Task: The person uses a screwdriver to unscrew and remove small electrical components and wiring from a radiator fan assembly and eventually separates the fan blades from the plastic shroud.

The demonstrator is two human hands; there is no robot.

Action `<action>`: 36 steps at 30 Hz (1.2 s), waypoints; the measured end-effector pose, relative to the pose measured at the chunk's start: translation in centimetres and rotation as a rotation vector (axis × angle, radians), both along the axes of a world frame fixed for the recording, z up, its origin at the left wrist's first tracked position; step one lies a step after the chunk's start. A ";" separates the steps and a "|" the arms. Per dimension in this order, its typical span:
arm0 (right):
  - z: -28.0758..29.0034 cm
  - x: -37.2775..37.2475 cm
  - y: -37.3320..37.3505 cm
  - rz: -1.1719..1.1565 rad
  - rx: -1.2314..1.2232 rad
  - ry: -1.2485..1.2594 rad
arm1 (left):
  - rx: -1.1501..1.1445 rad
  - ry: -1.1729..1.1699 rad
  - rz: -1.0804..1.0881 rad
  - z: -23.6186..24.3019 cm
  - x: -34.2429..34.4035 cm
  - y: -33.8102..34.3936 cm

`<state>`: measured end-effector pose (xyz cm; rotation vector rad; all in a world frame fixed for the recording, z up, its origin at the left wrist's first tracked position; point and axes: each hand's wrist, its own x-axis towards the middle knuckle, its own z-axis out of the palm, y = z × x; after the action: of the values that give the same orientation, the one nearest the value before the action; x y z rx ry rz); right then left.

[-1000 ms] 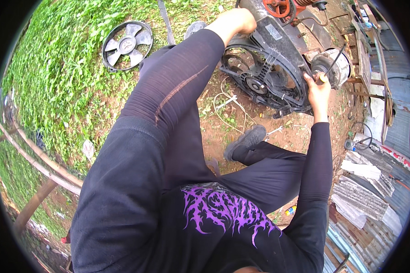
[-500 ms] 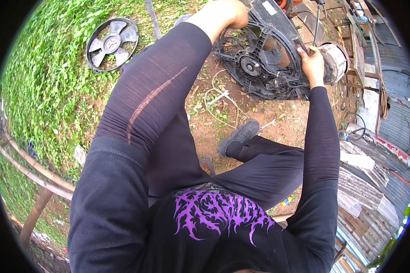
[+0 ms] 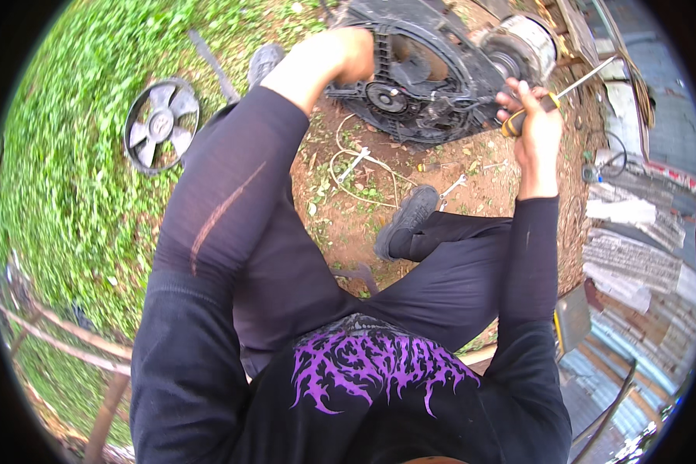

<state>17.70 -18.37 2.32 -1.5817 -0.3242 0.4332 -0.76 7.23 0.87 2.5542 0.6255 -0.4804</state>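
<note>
In front of me a black radiator fan shroud (image 3: 441, 116) leans over the dirt, its round motor hub (image 3: 385, 97) facing me. My left hand (image 3: 352, 56) is closed at the shroud's left edge; its fingertips are partly hidden. Off the shroud's right side, my right hand (image 3: 540, 139) holds a screwdriver (image 3: 522, 120) by its yellow and black handle. The shaft points up and to the right, touching nothing I can see. Some fingers of that hand are spread loosely around the handle.
A second round fan (image 3: 160, 124) lies on the grass at left. A rusty metal cylinder (image 3: 522, 48) stands behind the shroud. Wrenches (image 3: 452, 189) and a looped pale cord (image 3: 340, 166) lie near my shoe (image 3: 408, 220). Corrugated sheets (image 3: 634, 263) are at right.
My right hand has come away from the shroud's right edge, and the screwdriver in it has swung from upright to slanting right. The shroud sits higher and farther left in view.
</note>
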 end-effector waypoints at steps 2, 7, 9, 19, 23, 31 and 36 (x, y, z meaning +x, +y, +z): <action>-1.5 -0.6 -3.8 -0.033 0.041 0.132 | 0.008 -0.090 -0.039 -1.3 1.5 -2.4; -4.4 -0.7 -6.8 -0.093 -0.075 0.206 | -0.209 -0.187 -0.085 -3.8 5.4 -8.5; -3.7 0.0 -6.4 -0.057 -0.104 0.182 | -0.189 -0.193 -0.039 -4.7 6.7 -10.3; -3.4 3.3 -6.8 -0.049 -0.147 0.098 | -0.411 -0.064 0.134 -5.6 10.5 -10.6; -3.1 4.0 -7.3 -0.062 -0.144 0.109 | -0.675 0.004 0.124 -2.8 10.1 -8.5; -3.5 4.7 -7.7 -0.103 -0.183 0.089 | -0.847 0.025 0.207 -3.0 10.6 -6.7; -3.8 5.3 -7.5 -0.100 -0.190 0.078 | -1.140 -0.073 0.287 -2.1 10.5 -5.6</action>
<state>23.03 -25.83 -1.44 -1.7525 -0.1465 0.4572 9.78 1.66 -1.25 1.3755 0.4699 -0.4505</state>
